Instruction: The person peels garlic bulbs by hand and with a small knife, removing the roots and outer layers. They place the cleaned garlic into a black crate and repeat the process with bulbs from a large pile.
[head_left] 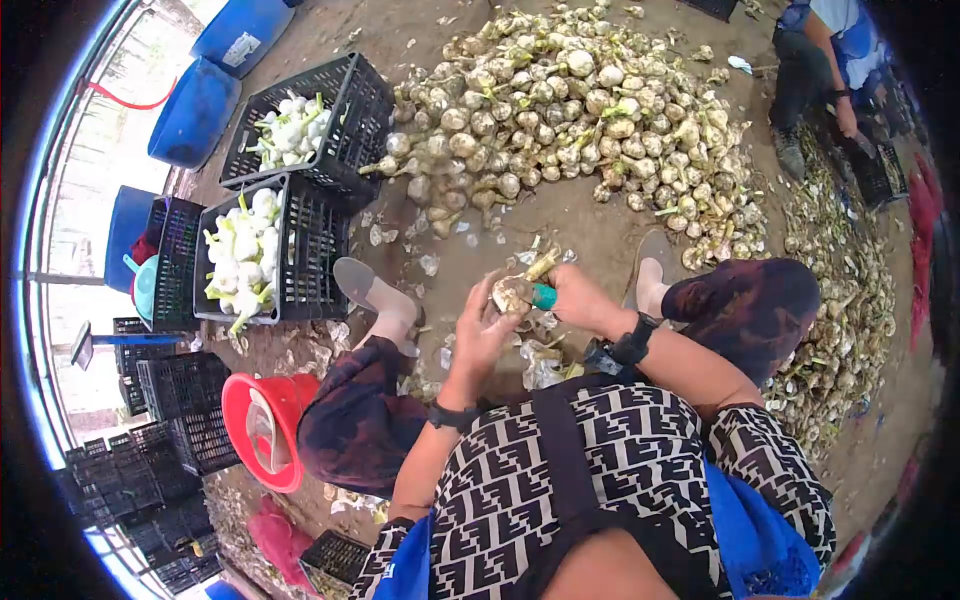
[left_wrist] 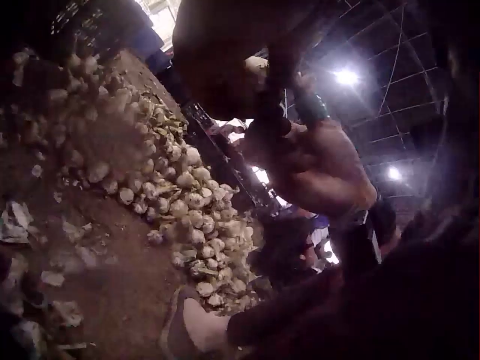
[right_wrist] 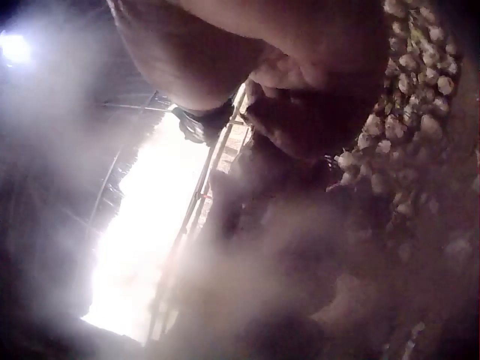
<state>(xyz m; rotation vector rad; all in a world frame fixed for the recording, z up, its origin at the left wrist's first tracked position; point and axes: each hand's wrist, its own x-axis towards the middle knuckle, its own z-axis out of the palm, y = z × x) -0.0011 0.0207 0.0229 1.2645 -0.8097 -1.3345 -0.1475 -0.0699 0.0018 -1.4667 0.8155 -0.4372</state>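
Note:
A garlic bulb with dirty outer skin and a leafy stalk stub sits in the fingers of my left hand, in front of the body. My right hand is right against it on the other side, fingers curled at the stalk, with a green wrap at the thumb side touching the bulb. In the left wrist view the right hand shows beside the dark left hand. The right wrist view is hazy, and the bulb is hidden there.
A large heap of unpeeled garlic lies ahead. Left of it, black crates hold white peeled bulbs. A red bucket stands by the left knee, and loose skins litter the floor. Another person sits far right.

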